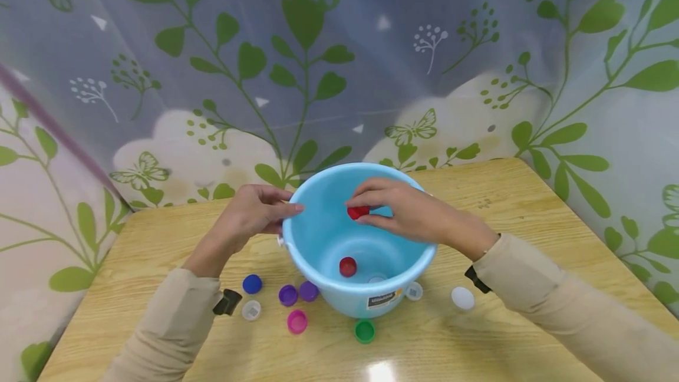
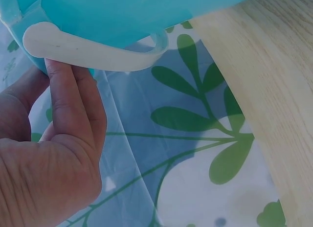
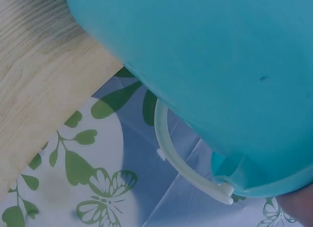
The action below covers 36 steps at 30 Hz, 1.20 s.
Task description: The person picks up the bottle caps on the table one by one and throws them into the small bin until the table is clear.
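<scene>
A light-blue bucket [image 1: 342, 300] stands on the table, tilted toward the viewer in the head view. My left hand [image 1: 251, 211] grips its left rim, thumb over the edge and fingers outside. In the left wrist view those fingers lie by the pivot of the white handle [image 2: 102, 55]. Over the bucket's opening, my right hand [image 1: 400, 208] pinches a red bottle cap [image 1: 358, 212] between thumb and fingers. Another red cap [image 1: 348, 266] lies on the bucket's bottom, near a pale cap [image 1: 376, 279] partly hidden by the front rim. The right wrist view shows mostly bucket wall [image 3: 195, 65].
Around the bucket's front lie a blue cap [image 1: 252, 284], a clear cap [image 1: 251, 310], two purple caps [image 1: 288, 295], a pink cap [image 1: 297, 322] and a green cap [image 1: 365, 331]. At right are another clear cap [image 1: 414, 291] and a white cap [image 1: 463, 298]. Leaf-patterned cloth [image 1: 329, 75] hangs behind the table.
</scene>
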Tool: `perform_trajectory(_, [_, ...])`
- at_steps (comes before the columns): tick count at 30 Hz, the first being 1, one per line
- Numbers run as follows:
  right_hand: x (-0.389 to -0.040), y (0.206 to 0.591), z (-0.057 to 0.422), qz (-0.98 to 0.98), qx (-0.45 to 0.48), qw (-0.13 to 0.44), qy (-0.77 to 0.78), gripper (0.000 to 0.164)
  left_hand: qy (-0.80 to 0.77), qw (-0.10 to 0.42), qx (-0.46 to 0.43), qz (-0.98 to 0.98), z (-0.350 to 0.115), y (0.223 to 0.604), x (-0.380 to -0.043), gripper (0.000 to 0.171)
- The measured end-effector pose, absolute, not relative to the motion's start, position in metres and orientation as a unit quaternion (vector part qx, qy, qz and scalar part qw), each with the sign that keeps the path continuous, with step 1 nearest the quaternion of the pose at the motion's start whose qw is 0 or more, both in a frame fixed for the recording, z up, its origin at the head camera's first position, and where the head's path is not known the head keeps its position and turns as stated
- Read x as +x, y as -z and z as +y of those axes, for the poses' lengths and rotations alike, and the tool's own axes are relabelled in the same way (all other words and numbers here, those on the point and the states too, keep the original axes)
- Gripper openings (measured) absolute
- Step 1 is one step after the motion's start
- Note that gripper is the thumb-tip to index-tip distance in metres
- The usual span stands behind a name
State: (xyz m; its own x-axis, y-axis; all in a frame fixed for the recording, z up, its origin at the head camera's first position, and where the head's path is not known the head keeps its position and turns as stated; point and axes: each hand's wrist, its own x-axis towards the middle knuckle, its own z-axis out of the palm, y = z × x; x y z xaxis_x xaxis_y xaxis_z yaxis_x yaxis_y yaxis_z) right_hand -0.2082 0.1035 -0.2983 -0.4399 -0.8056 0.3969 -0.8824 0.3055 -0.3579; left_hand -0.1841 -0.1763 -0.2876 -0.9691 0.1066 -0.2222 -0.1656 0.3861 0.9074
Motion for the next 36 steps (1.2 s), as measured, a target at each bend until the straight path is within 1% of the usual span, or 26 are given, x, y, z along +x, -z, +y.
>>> perform_trajectory(4, [-0.2066, 0.2994, 0.1051, -0.814, 0.515, 0.051, -0.263, 0.032, -0.556, 0.125, -0.015, 0.822, -0.1754, 0.2881, -0.1848, 0.037])
perform_trajectory(10, [-0.2065, 0.3002, 0.1065, -0.821, 0.509, 0.032, -0.258, 0.03, -0.563, 0.125, -0.015, 0.817, -0.1746, 0.2885, -0.1851, 0.036])
perform_trajectory(27, [-0.2054, 0.2964, 0.1037, -0.845, 0.48, 0.01, -0.235, 0.028, -0.564, 0.122, -0.02, 0.817, -0.1762, 0.288, -0.1847, 0.038])
perform_trajectory(31, [-0.2053, 0.2964, 0.1049, -0.847, 0.469, 0.02, -0.251, 0.026, -0.565, 0.124, -0.02, 0.816, -0.1766, 0.2887, -0.1844, 0.037])
perform_trajectory(36, [-0.2076, 0.2985, 0.1087, -0.83, 0.456, 0.075, -0.313, 0.021, -0.565, 0.123, -0.02, 0.816, -0.1771, 0.2888, -0.1838, 0.036])
